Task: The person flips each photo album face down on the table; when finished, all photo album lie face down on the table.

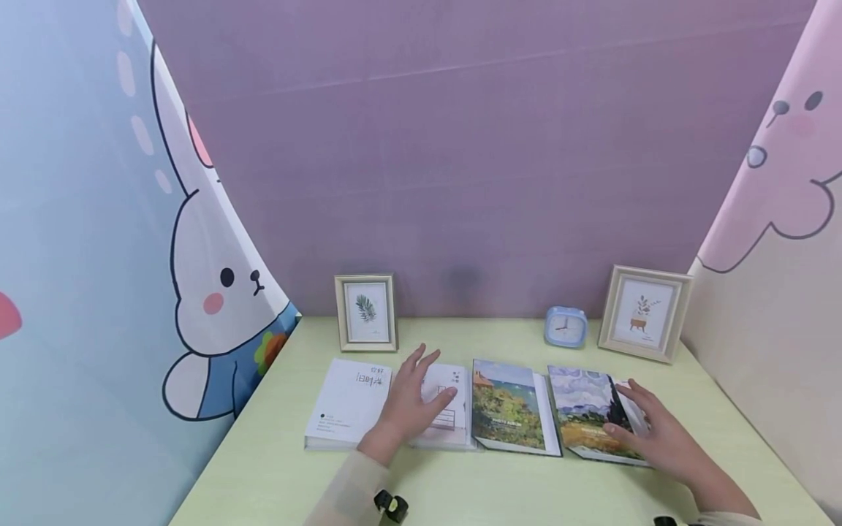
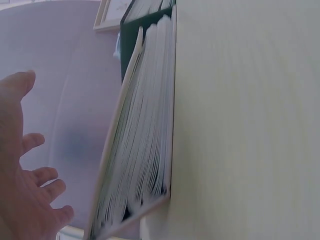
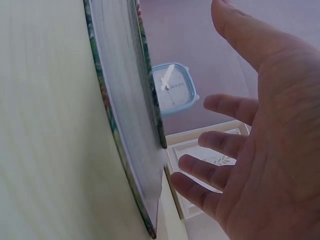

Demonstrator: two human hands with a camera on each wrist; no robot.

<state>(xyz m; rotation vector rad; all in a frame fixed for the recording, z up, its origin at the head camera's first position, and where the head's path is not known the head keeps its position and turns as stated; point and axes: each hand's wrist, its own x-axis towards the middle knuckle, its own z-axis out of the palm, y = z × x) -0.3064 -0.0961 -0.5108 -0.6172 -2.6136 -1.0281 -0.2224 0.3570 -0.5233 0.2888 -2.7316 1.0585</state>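
Four photo albums lie side by side in a row. Leftmost is a white album point(image 1: 349, 405) with printed characters; beside it a pale one point(image 1: 454, 416) is partly hidden by my left hand point(image 1: 411, 402). That hand hovers over it, fingers spread, and the left wrist view shows page edges point(image 2: 145, 130) beyond the fingers. Third is an album with a seaside painting point(image 1: 506, 409). A fourth, with a field-and-sky painting point(image 1: 585, 409), has my right hand point(image 1: 658, 438) over its right side. In the right wrist view those fingers point(image 3: 227, 145) are extended, holding nothing.
Behind the albums stand a leaf-print frame point(image 1: 366, 313) at left, a blue alarm clock point(image 1: 566, 326), and a plant-print frame point(image 1: 645, 314) at right. A purple wall point(image 1: 460, 161) closes the back of the pale green table point(image 1: 460, 486).
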